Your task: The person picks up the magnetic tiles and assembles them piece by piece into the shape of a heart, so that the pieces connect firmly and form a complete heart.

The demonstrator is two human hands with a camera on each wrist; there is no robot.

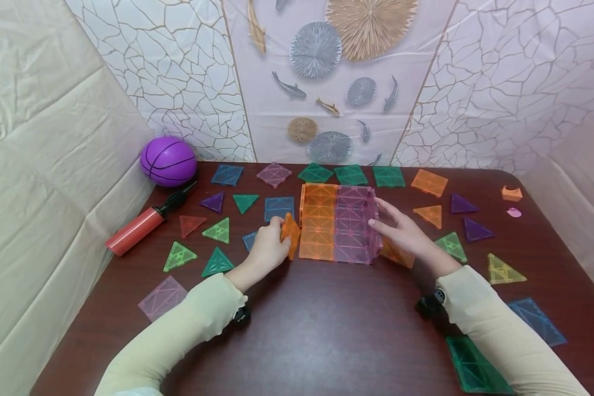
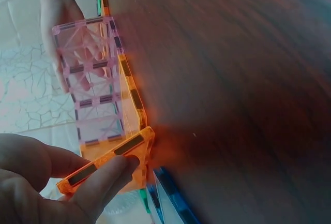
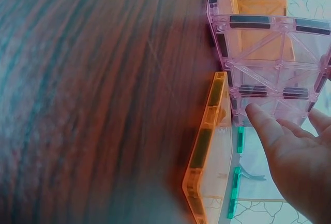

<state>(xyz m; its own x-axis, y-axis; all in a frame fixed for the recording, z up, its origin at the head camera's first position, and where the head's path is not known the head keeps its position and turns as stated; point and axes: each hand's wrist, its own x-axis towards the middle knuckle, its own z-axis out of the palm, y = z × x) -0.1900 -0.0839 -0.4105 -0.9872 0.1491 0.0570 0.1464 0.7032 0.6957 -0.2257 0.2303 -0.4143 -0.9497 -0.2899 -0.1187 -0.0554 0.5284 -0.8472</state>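
Note:
An orange square magnetic tile [image 1: 290, 236] stands on edge, pinched between the thumb and fingers of my left hand [image 1: 267, 245]. It is beside the left end of a structure of translucent magnetic tiles, with orange tiles [image 1: 317, 242] on the left half and pink tiles [image 1: 352, 242] on the right. A pink side wall [image 3: 279, 53] rises at the structure's right end. My right hand [image 1: 401, 231] rests against that wall with its fingers extended and spread over the outer face. In the left wrist view, the held tile's edge [image 2: 106, 161] overlaps the structure's orange end.
Loose blue, green, purple, red and yellow tiles lie around on the dark table [image 1: 322, 324]. A purple ball [image 1: 168, 160] and a red hand pump [image 1: 136, 230] are at the left. An orange tile [image 1: 397, 253] lies under my right hand. Green tiles [image 1: 475, 366] lie by the right forearm.

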